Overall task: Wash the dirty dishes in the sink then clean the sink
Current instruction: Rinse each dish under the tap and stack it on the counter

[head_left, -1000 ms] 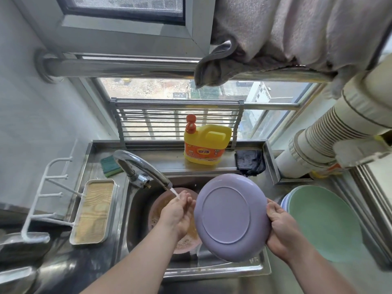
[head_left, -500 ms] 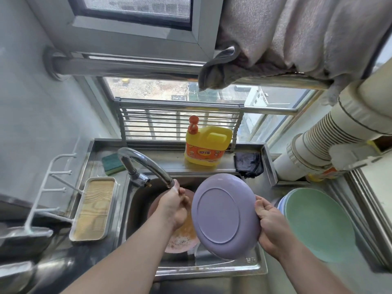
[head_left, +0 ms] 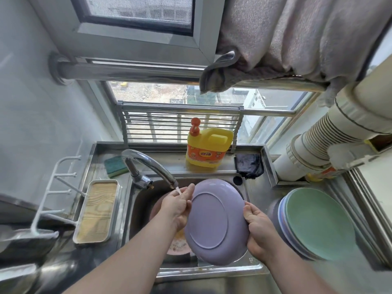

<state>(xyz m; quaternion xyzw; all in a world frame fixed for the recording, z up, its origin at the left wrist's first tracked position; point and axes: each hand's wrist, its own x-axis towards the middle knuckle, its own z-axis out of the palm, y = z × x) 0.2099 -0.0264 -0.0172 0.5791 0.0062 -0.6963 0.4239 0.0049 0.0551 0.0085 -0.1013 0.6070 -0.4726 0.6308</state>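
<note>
Dirty pink dish in the sink mostly behind the purple plate and left forearm.

A lilac plate stands tilted on edge over the steel sink, its underside with the raised foot ring facing the camera. Beneath it, at about 7 o'clock, a pink dish smeared with food lies in the basin. At 3 o'clock, on the bench, a stack of plates rests flat, green one on top.
</note>
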